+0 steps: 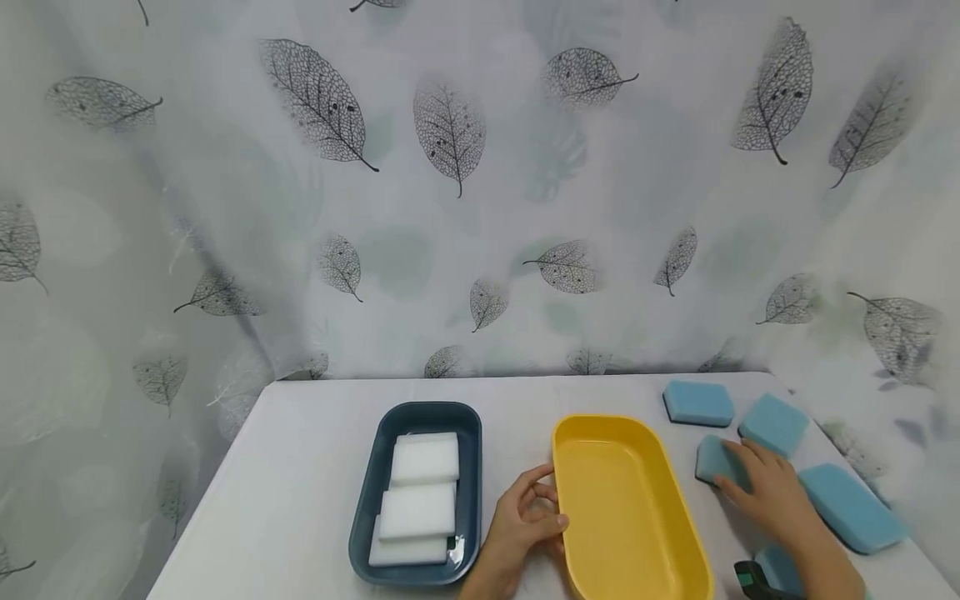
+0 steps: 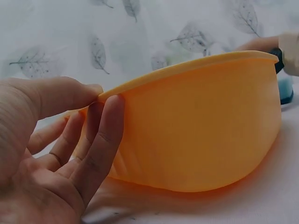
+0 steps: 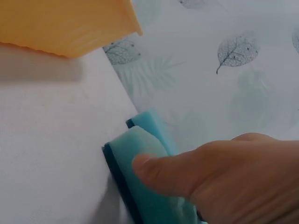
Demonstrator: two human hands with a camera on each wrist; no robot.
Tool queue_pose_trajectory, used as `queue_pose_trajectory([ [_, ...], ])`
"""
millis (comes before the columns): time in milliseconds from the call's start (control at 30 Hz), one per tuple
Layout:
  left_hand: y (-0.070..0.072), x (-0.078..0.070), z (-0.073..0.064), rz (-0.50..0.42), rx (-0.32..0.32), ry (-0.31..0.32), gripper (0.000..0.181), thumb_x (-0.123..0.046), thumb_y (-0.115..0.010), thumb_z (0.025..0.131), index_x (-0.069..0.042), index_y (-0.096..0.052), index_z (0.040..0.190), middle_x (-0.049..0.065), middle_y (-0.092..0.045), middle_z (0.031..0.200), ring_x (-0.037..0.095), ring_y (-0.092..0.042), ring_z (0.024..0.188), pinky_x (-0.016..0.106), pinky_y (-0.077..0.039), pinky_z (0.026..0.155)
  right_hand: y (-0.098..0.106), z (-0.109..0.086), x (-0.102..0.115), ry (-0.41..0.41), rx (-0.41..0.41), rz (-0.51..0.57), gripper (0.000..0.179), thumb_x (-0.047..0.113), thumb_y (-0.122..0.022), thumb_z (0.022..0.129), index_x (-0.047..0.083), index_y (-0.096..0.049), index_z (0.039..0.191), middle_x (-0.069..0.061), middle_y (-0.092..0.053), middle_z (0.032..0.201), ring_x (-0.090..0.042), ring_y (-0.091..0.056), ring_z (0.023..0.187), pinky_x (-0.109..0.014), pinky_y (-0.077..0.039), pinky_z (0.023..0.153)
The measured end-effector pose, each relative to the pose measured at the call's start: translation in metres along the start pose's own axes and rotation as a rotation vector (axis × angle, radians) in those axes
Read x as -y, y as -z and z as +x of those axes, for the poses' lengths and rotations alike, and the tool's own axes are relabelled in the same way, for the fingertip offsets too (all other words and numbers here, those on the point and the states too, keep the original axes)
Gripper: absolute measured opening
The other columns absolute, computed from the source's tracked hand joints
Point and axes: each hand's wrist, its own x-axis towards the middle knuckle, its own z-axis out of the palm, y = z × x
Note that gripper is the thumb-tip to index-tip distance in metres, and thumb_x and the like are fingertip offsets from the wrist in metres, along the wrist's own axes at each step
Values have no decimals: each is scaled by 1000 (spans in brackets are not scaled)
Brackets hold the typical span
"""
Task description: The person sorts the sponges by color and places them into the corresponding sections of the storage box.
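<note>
My left hand (image 1: 517, 529) pinches the left rim of a yellow plastic tray (image 1: 618, 508), thumb on top and fingers below. In the left wrist view the tray (image 2: 201, 126) shows its outer wall, with the thumb over its lip. My right hand (image 1: 776, 496) grips a light-blue sponge (image 1: 711, 461) to the right of the tray. Seen from the right wrist, that sponge (image 3: 128, 156) has a dark scouring layer along one face and the thumb presses on its blue side. The far fingers are hidden there.
Several more blue sponges, such as one at the back (image 1: 699, 403) and a larger one (image 1: 853, 508), lie around my right hand. Left of the yellow tray stands a dark blue tray (image 1: 363, 508) holding white sponges (image 1: 417, 511). A leaf-patterned curtain (image 1: 480, 208) hangs behind the white table (image 1: 277, 492).
</note>
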Motion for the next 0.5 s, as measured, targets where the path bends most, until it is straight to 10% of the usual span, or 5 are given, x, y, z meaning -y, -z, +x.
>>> queue_pose_trajectory([
  [500, 3, 7, 0, -83, 38, 47, 76, -1, -74, 88, -6, -41, 156, -1, -58, 107, 7, -65, 77, 23, -61, 61, 9, -11, 12, 115, -215, 137, 65, 7, -81, 86, -7, -52, 142, -38, -52, 139, -59, -49, 123, -75, -43, 96],
])
